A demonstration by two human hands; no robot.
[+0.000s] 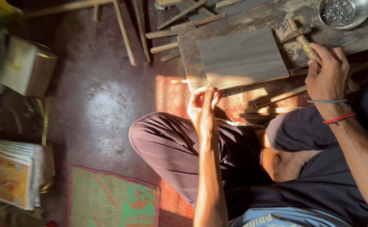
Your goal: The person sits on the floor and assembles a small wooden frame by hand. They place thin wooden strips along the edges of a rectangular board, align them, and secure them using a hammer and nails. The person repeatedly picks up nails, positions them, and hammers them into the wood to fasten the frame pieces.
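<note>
1. Grey flat board lies on a worn wooden work surface in front of a person seated cross-legged on the floor, its near edge lit by a patch of sunlight.

2. The left hand reaches forward from a bare, outstretched forearm — its fingertips are pinched together right at the board's near corner; what they pinch, if anything, is too small to tell.

3. The right hand is clenched around the wooden handle of a hammer, wrist bent upward, with the tool's head resting just past the board's far corner. A thin metal bangle and a red thread circle that wrist.

4. A round metal dish of small nails sits on the work surface beyond the hammer, well apart from the left hand.

5. Loose wooden strips lie scattered across the dark floor beside the board, and more slats rest between the board and the person's knees.

6. A green and orange patterned mat lies by the bent knee — farther off stand a tin box and a stack of printed pictures.
</note>
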